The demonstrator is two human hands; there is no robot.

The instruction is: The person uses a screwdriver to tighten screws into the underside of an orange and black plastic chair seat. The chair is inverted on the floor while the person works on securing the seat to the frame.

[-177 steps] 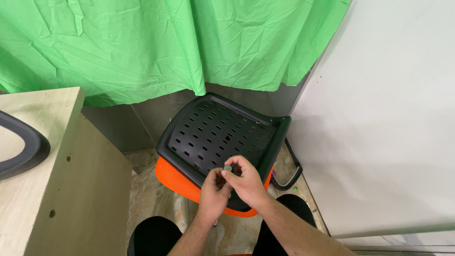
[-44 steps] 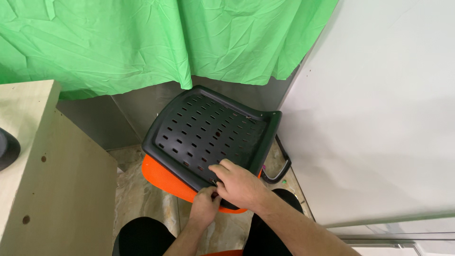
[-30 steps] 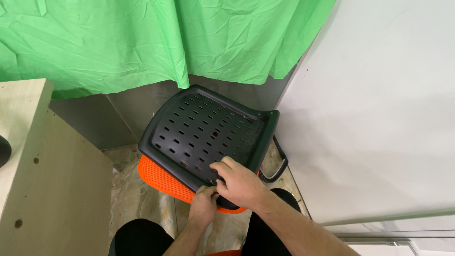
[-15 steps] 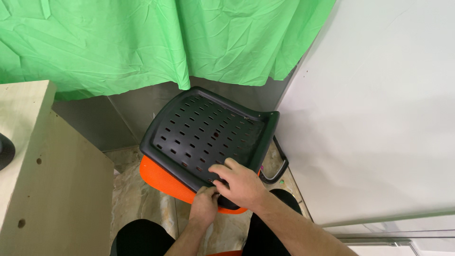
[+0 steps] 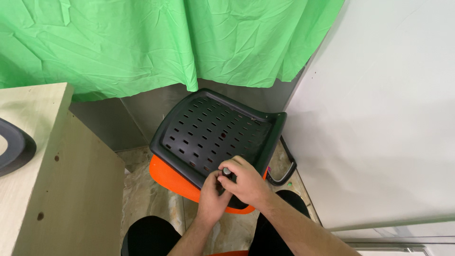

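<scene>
A black perforated plastic chair back [image 5: 213, 135] lies tilted on an orange mesh seat cushion [image 5: 175, 178] in front of me. Both my hands meet at its near edge. My right hand [image 5: 246, 182] pinches a small dark cylindrical part [image 5: 227, 172] between its fingertips, right over the black shell. My left hand [image 5: 212, 199] is curled just below it, fingers touching the same spot; what it grips is hidden by the right hand.
A light wooden cabinet [image 5: 52, 180] stands at the left with a dark curved piece [image 5: 14, 147] on top. A green cloth [image 5: 156, 42] hangs behind, a white panel [image 5: 384, 118] fills the right. A black cable [image 5: 286, 168] lies on the stone floor. My knees are at the bottom.
The view shifted slightly, so the chair now sits further right. My hands rose a little at the shell's near edge, and the small dark part now shows at my right fingertips.
</scene>
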